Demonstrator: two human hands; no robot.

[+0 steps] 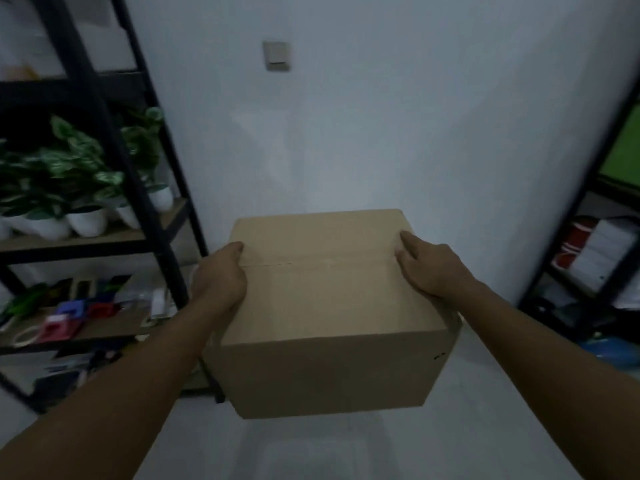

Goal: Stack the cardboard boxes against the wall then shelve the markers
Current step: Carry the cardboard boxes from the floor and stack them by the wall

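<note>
**Both hands on one cardboard box, wall just ahead**

Head view: the left hand clasps the left upper edge of a closed cardboard box, fingers curled over the rim onto the lid beside the centre seam. The right hand lies on the right upper edge, its fingers bent over the top; the thumb is hidden, so how firmly it grips I cannot tell. The box sits squarely between the two hands, in front of the person, its far side toward the white wall. Whether it rests on the pale floor or hangs just above it is unclear.

This looks like the stacking step, with the first box being brought to the wall. No second box shows. The next move probably calls for setting this one flush to the wall, level, between the black shelving unit on the left and another rack on the right. Potted plants and small coloured items fill the left shelves; no markers can be made out.
</note>
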